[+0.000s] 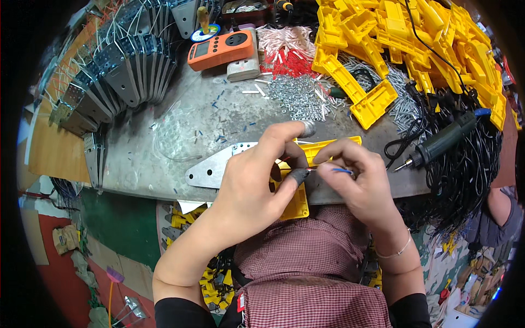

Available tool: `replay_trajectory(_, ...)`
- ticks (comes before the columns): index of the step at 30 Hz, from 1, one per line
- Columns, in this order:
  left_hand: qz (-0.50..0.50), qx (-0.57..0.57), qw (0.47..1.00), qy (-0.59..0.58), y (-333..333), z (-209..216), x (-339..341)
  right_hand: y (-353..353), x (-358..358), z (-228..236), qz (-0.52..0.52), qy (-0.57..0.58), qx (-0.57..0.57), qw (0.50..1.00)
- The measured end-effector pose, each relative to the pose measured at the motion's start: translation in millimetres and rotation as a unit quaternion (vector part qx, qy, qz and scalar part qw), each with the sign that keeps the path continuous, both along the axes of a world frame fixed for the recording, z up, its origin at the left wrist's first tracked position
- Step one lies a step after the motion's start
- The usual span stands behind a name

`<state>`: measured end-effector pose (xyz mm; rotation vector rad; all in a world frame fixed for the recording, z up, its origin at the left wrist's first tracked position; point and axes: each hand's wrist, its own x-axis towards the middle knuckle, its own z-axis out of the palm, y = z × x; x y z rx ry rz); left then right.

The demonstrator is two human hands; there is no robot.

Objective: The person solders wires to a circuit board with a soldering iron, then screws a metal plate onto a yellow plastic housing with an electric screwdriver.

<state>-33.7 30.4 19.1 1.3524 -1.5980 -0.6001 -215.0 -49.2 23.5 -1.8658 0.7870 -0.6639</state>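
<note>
In the head view, the right hand (361, 177) has its thumb and forefinger pinched together at a thin wire (311, 170), beside a blue wire (342, 171). The left hand (246, 177) has bent fingers, its dark-covered thumb tip at the thin wire; its grip I cannot tell. Beneath both sits a yellow casing (298, 206) at the counter's (147, 175) near edge. From there, a metal plate (205, 170) lies at nine o'clock, nuts (301, 98) at twelve, yellow parts (404, 33) at one.

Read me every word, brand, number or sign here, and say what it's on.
Nothing here reads clearly enough to quote.
Orange meter: markings too small.
Blue-rimmed spool: markings too blurred.
Red tag on the checked apron: too small.
Yellow part beneath the left hand: no text visible.
</note>
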Motion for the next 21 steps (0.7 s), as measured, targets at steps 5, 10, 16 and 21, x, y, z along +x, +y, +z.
replay_trajectory(5, 0.001, 0.004, 1.000, 0.027, 1.7, 4.2, 3.5, 3.7, -0.6, -2.8, -0.040, -0.080, -0.004, 0.996)
replay_trajectory(10, 0.011, 0.022, 0.998, 0.063, 4.3, 1.1, 5.8, -1.6, 3.0, 7.1, -0.004, -0.039, -0.017, 0.999)
replay_trajectory(16, 0.002, 0.010, 0.998, 0.066, 5.1, 1.0, 10.0, 3.5, 10.3, 8.5, -0.018, -0.096, 0.160, 0.982)
replay_trajectory(21, 0.009, 0.002, 0.997, 0.077, 5.4, -2.2, 9.9, -1.4, 10.1, 8.9, 0.013, -0.038, 0.091, 0.995)
